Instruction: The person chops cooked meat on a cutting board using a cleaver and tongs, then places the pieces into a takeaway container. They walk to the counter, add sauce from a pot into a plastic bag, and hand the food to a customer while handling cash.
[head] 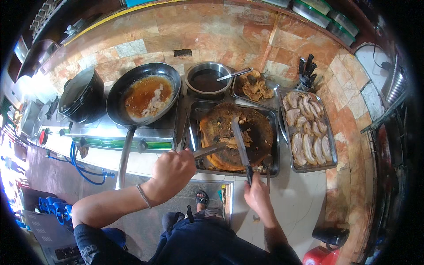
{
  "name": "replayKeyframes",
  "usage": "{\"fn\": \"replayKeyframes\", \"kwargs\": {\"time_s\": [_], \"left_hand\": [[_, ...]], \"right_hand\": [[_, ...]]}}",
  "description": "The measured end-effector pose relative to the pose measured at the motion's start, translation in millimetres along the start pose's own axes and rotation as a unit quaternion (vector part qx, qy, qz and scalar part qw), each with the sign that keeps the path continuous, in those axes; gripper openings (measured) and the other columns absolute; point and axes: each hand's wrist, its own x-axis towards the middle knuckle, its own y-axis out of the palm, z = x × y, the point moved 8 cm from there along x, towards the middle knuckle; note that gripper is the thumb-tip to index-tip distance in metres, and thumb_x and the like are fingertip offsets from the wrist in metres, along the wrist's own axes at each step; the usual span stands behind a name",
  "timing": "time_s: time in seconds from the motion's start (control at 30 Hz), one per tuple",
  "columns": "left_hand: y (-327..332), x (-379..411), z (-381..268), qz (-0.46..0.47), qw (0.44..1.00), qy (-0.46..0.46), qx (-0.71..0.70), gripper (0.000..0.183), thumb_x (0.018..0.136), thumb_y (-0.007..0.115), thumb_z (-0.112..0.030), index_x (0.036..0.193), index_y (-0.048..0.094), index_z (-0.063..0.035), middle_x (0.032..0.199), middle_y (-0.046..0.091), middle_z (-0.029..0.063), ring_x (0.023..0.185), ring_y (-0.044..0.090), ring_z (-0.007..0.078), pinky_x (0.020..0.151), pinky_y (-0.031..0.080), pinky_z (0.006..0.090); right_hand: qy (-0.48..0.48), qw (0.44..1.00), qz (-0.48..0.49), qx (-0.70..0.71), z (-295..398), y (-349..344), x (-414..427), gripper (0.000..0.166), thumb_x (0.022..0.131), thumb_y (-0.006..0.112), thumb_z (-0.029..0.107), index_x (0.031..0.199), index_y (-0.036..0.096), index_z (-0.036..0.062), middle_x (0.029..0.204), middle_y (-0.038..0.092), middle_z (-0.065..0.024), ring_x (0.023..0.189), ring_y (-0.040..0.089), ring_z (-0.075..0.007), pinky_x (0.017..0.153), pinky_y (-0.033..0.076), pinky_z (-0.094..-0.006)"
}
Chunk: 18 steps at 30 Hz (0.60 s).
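My left hand [174,174] grips a metal utensil, probably tongs [209,150], whose tip touches a browned piece of meat [230,143]. In my right hand [258,193] is a black-handled knife [241,142], its long blade slanting across the board beside the meat. Both tools are over a round wooden chopping board [212,124], darkly stained and strewn with scraps. The board lies in a rectangular metal tray [277,145]. Small pale bits [242,120] lie near the knife's tip. A utensil with a thin handle [268,179] rests at the tray's lower right.
On the gas stove [122,139] sit a wok [112,109] of brown oil, its handle [126,159] jutting towards me, and a black pot [82,96]. Behind are a bowl of dark liquid [207,81] and fried pieces [255,86]. Sliced meat [308,145] fills a right-hand tray. Knives [308,71] stand behind.
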Motion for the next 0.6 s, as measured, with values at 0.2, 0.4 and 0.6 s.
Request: {"fn": "replayKeyframes", "kwargs": {"time_s": [0.2, 0.4, 0.6], "left_hand": [[-2.8, -7.6, -5.1, -0.027, 1.000, 0.004, 0.007, 0.026, 0.077, 0.064, -0.009, 0.098, 0.067, 0.0064, 0.068, 0.060, 0.0058, 0.060, 0.064, 0.0168, 0.047, 0.047, 0.0273], [-2.4, -11.7, -3.6, -0.015, 1.000, 0.000, 0.014, 0.030, 0.078, 0.062, -0.010, 0.104, 0.066, 0.0057, 0.070, 0.061, 0.0062, 0.061, 0.064, 0.0172, 0.047, 0.048, 0.0272], [3.3, -22.9, 1.9, 0.003, 1.000, -0.009, -0.011, 0.033, 0.080, 0.061, -0.011, 0.109, 0.065, 0.0054, 0.071, 0.061, 0.0065, 0.061, 0.064, 0.0179, 0.047, 0.048, 0.0271]], "right_hand": [[0.013, 0.999, -0.032, 0.033, 26.3, -27.2, -5.7, 0.032, 0.091, 0.059, 0.013, 0.112, 0.042, -0.0039, 0.081, 0.062, -0.0298, 0.075, 0.062, -0.0488, 0.063, 0.049, -0.0547], [0.026, 1.000, -0.006, 0.008, 9.4, 19.3, 1.1, 0.028, 0.091, 0.058, 0.012, 0.110, 0.042, 0.0001, 0.080, 0.063, -0.0301, 0.076, 0.061, -0.0503, 0.065, 0.047, -0.0583], [0.006, 0.998, -0.044, 0.043, 35.3, -16.6, 1.7, 0.037, 0.091, 0.060, 0.014, 0.117, 0.040, -0.0025, 0.082, 0.063, -0.0298, 0.077, 0.062, -0.0496, 0.064, 0.048, -0.0557]]}}
